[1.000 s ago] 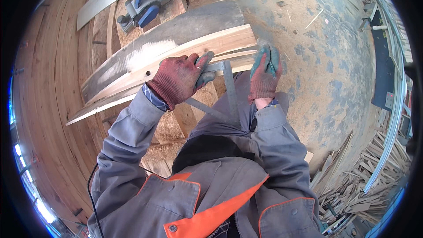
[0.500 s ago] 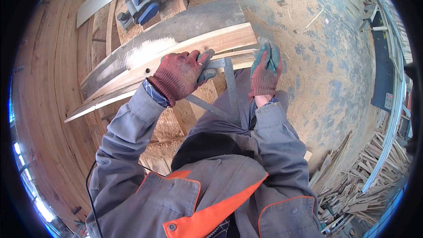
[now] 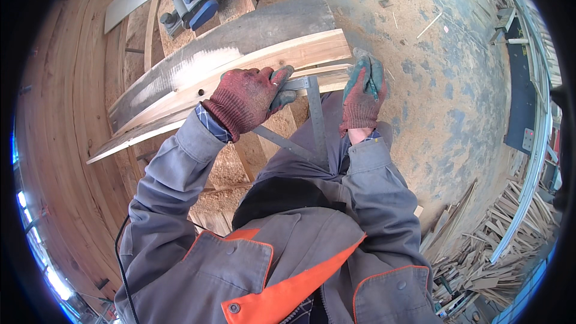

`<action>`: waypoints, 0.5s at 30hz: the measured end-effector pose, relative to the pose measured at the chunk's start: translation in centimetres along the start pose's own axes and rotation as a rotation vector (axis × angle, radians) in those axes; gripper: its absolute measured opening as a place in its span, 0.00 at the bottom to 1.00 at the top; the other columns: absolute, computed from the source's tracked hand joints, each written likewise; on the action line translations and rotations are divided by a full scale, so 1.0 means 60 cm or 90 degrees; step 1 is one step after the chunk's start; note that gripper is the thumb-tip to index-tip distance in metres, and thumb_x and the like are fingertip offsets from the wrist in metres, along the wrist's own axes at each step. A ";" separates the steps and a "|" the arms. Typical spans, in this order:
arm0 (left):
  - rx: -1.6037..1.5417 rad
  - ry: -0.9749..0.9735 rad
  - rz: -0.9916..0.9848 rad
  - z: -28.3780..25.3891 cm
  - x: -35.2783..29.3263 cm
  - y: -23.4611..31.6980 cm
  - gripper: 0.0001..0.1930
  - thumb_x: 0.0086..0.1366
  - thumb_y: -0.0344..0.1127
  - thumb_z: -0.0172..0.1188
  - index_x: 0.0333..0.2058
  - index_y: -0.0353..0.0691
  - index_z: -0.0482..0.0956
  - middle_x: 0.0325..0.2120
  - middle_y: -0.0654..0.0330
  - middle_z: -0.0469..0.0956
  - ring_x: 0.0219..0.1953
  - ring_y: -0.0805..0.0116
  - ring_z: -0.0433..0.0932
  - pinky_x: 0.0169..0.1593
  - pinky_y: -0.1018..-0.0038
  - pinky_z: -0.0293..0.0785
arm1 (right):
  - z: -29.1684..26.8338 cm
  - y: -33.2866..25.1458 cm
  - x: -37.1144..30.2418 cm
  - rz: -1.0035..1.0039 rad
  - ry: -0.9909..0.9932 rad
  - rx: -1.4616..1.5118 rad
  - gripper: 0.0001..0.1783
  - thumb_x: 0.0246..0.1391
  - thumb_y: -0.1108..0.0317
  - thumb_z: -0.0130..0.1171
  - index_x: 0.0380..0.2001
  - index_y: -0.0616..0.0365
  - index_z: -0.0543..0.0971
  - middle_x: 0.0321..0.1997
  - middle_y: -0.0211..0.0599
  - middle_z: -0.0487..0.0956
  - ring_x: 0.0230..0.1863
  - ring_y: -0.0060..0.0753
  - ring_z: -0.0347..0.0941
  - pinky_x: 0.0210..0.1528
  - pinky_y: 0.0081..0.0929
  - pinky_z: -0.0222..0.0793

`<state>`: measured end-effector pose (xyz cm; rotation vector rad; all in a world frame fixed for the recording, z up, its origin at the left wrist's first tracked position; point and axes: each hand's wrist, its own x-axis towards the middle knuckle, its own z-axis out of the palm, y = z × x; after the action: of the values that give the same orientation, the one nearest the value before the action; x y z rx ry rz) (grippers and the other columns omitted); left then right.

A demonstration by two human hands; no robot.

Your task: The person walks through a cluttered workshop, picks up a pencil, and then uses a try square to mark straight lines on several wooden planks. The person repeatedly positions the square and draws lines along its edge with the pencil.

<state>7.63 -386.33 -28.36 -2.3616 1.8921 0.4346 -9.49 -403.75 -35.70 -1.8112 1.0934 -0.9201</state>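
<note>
My left hand (image 3: pixel 246 99), in a dusty red knit glove with a grey-green palm, is closed on a metal carpenter's square (image 3: pixel 316 114) with a slanting brace. The square lies against the near edge of a pale wooden board (image 3: pixel 282 57), close to its right end. My right hand (image 3: pixel 363 93), gloved alike, is beside that end with its fingers drawn together. A thin, dark, pencil-like stick (image 3: pixel 373 89) shows between them; its exact kind is hard to make out. The board has a dark round hole left of my left hand.
A grey-faced plank (image 3: pixel 264 30) lies just beyond the board. An electric hand planer (image 3: pixel 201 1), blue and grey, rests on the wood at the far left. Long planks (image 3: pixel 78 114) stretch along the left. Scrap wood (image 3: pixel 492 252) is heaped at the lower right, beside the sawdust-covered floor (image 3: pixel 444 126).
Hardly anything differs. The view has shifted very slightly; both hands, the square and the board keep the same places relative to one another.
</note>
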 end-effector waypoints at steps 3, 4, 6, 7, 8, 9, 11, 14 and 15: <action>0.002 0.003 -0.001 -0.001 -0.001 0.002 0.40 0.61 0.51 0.67 0.68 0.48 0.63 0.42 0.56 0.80 0.38 0.56 0.84 0.38 0.61 0.81 | -0.002 -0.002 -0.001 -0.004 -0.002 -0.005 0.15 0.69 0.62 0.53 0.47 0.62 0.78 0.39 0.45 0.82 0.40 0.42 0.80 0.43 0.35 0.73; 0.002 0.008 0.003 -0.002 -0.002 0.002 0.40 0.60 0.53 0.68 0.68 0.48 0.63 0.42 0.56 0.80 0.38 0.56 0.84 0.38 0.61 0.81 | -0.002 -0.004 -0.002 -0.018 0.003 -0.032 0.14 0.69 0.62 0.53 0.47 0.62 0.78 0.39 0.45 0.82 0.39 0.42 0.80 0.43 0.35 0.73; -0.003 0.013 0.005 -0.004 -0.002 0.002 0.42 0.60 0.55 0.69 0.68 0.48 0.63 0.41 0.56 0.80 0.38 0.55 0.85 0.38 0.61 0.81 | 0.000 -0.007 -0.003 -0.035 0.017 -0.051 0.14 0.69 0.62 0.53 0.46 0.62 0.78 0.38 0.44 0.82 0.39 0.41 0.80 0.42 0.35 0.73; 0.002 0.002 0.005 -0.004 -0.002 0.002 0.41 0.61 0.58 0.67 0.67 0.48 0.63 0.41 0.56 0.81 0.38 0.55 0.85 0.38 0.61 0.81 | 0.000 -0.010 -0.003 -0.034 0.022 -0.050 0.14 0.69 0.62 0.53 0.46 0.62 0.78 0.38 0.44 0.82 0.39 0.40 0.80 0.42 0.35 0.73; 0.006 -0.006 0.004 -0.004 -0.002 0.002 0.40 0.62 0.60 0.66 0.67 0.47 0.64 0.40 0.56 0.81 0.38 0.55 0.85 0.37 0.61 0.81 | 0.001 -0.011 -0.003 -0.018 0.026 -0.030 0.14 0.69 0.62 0.53 0.46 0.62 0.78 0.38 0.44 0.82 0.39 0.40 0.80 0.42 0.35 0.73; 0.018 -0.005 0.005 -0.003 -0.002 0.002 0.40 0.63 0.62 0.64 0.66 0.47 0.65 0.39 0.56 0.81 0.37 0.54 0.85 0.37 0.61 0.81 | 0.002 -0.013 -0.002 0.016 0.026 -0.008 0.14 0.69 0.62 0.53 0.46 0.62 0.78 0.38 0.43 0.82 0.38 0.39 0.79 0.42 0.35 0.73; -0.002 -0.008 -0.008 -0.002 0.003 0.004 0.38 0.65 0.65 0.60 0.65 0.47 0.67 0.37 0.56 0.82 0.36 0.54 0.85 0.37 0.61 0.81 | 0.002 -0.012 -0.002 0.023 0.016 0.008 0.14 0.69 0.62 0.53 0.46 0.63 0.78 0.38 0.43 0.81 0.39 0.38 0.79 0.42 0.35 0.73; -0.007 -0.044 -0.016 -0.001 0.005 0.005 0.35 0.69 0.66 0.54 0.61 0.43 0.69 0.37 0.54 0.83 0.39 0.55 0.86 0.38 0.61 0.82 | -0.007 -0.005 -0.007 0.042 -0.005 0.018 0.16 0.70 0.62 0.52 0.49 0.64 0.78 0.42 0.44 0.82 0.44 0.38 0.79 0.47 0.34 0.72; -0.008 -0.059 -0.020 0.000 0.004 0.006 0.35 0.70 0.66 0.52 0.60 0.42 0.69 0.37 0.54 0.83 0.40 0.55 0.86 0.39 0.60 0.83 | -0.013 -0.002 -0.010 0.044 -0.013 0.018 0.17 0.70 0.61 0.52 0.51 0.64 0.78 0.44 0.45 0.82 0.47 0.38 0.79 0.50 0.34 0.72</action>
<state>7.36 -386.66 -28.36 -2.3332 1.8150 0.5449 -10.31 -403.35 -35.36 -1.7445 1.1185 -0.8709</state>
